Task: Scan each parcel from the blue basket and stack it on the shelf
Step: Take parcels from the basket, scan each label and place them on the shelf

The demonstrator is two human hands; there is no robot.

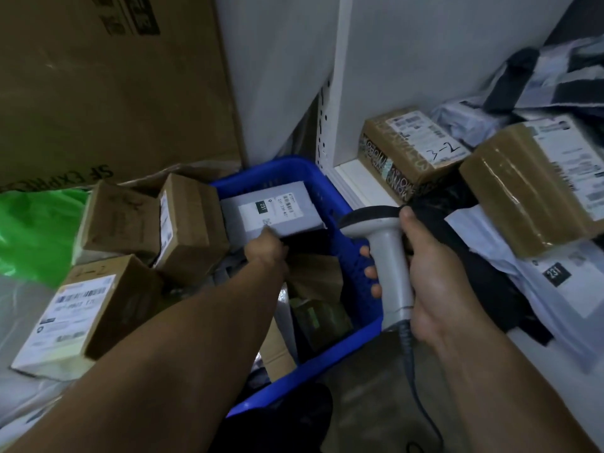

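Presently, head view: left hand [266,248] clamps the near edge of the grey parcel [309,207] inside the blue basket [261,170], label [264,210] upward, likely for reading. Right hand [428,276] wraps the scanner [387,253] handle just over the basket's right rim, head aimed at that label, shelf [356,188] beyond.

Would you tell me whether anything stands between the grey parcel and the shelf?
Yes: the right hand with the grey handheld scanner sits between the grey labelled parcel and the white shelf, whose front is crowded with a taped brown box and black bag.
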